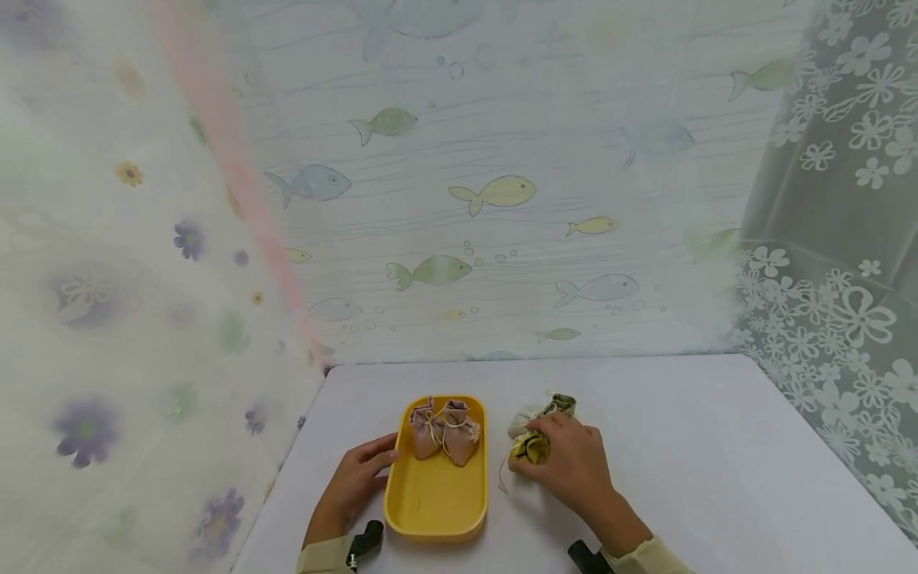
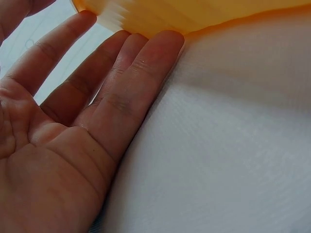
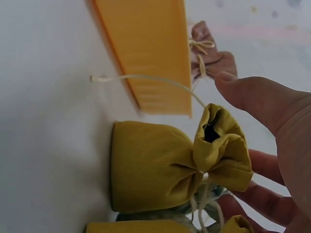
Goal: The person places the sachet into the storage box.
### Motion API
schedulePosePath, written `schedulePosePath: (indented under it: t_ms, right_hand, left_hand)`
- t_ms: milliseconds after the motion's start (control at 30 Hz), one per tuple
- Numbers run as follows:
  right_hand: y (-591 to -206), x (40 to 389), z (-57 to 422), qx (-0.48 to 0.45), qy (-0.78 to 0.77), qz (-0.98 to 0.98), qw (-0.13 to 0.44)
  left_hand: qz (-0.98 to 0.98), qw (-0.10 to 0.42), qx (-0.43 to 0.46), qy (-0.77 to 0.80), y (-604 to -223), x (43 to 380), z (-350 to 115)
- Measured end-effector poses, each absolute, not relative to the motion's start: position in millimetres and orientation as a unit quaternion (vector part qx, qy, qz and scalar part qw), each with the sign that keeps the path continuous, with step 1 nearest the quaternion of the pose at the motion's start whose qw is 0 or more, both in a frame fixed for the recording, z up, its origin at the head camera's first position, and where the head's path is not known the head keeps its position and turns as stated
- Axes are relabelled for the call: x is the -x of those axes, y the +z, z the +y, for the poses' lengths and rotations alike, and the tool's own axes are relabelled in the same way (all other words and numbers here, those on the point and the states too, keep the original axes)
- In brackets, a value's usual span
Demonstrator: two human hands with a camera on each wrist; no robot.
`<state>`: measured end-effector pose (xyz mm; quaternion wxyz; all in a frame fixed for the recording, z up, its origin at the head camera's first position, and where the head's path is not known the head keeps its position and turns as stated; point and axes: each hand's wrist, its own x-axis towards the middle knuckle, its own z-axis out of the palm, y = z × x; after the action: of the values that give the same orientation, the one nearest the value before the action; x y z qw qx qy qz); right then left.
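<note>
On the white surface (image 1: 703, 462), a yellow tray (image 1: 433, 501) bears two pink pouches (image 1: 460, 443) at its 12 o'clock end. The left hand (image 1: 358, 472), fingers extended, touches the tray's 9 o'clock side. At the tray's 3 o'clock, the right hand (image 1: 575, 461) spreads loosely about a mustard pouch (image 3: 148, 165), thumb apart from it.

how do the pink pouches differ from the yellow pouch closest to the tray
The pink pouches are dusty pink; the yellow pouch is mustard. The pink pouches sit inside the yellow tray; the yellow pouch stands on the white table. The right hand is at the yellow pouch, away from the pink pouches. All are cloth, gathered at the neck.
</note>
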<state>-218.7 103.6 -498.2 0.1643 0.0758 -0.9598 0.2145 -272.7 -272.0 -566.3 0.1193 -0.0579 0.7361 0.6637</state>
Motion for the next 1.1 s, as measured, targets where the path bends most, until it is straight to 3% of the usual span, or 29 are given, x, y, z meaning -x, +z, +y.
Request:
schedulePosePath:
  t_ms: [1100]
  right_hand:
    - [-509.2, 224.7, 102.9, -0.09, 0.231, -0.939, 0.24]
  left_hand:
    - [0.725, 0.118, 0.057, 0.676, -565.1, 271.3, -271.5]
